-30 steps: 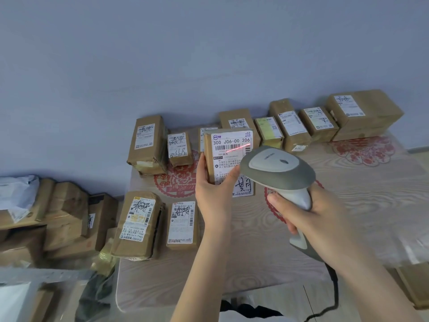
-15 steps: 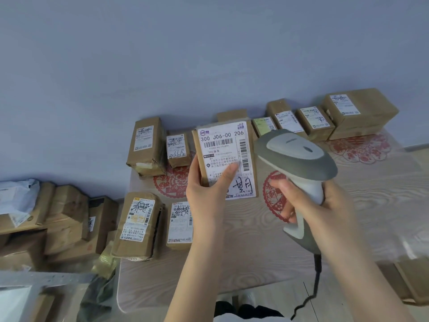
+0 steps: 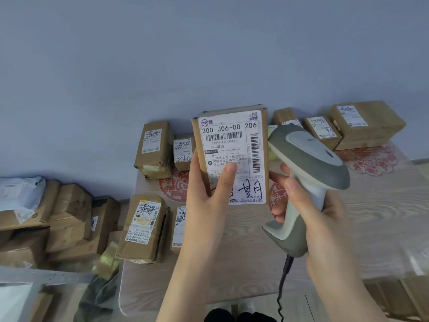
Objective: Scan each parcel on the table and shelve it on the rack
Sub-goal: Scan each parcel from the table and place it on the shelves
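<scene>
Left hand (image 3: pixel 206 205) holds the flat brown cardboard parcel (image 3: pixel 229 156) up above the pale wooden table (image 3: pixel 376 219), with the thumb pressed on its front. The parcel's long side runs up and down, and its top points toward the blue wall (image 3: pixel 209 54). A big white label (image 3: pixel 232 135) with black bar codes and "300 J06-00 206" covers its front. Right hand (image 3: pixel 320 219) grips the grey and white scanner gun (image 3: pixel 308 159) just beside the parcel's right edge. The parcel and scanner are now higher and closer than before, and the red light line is gone.
</scene>
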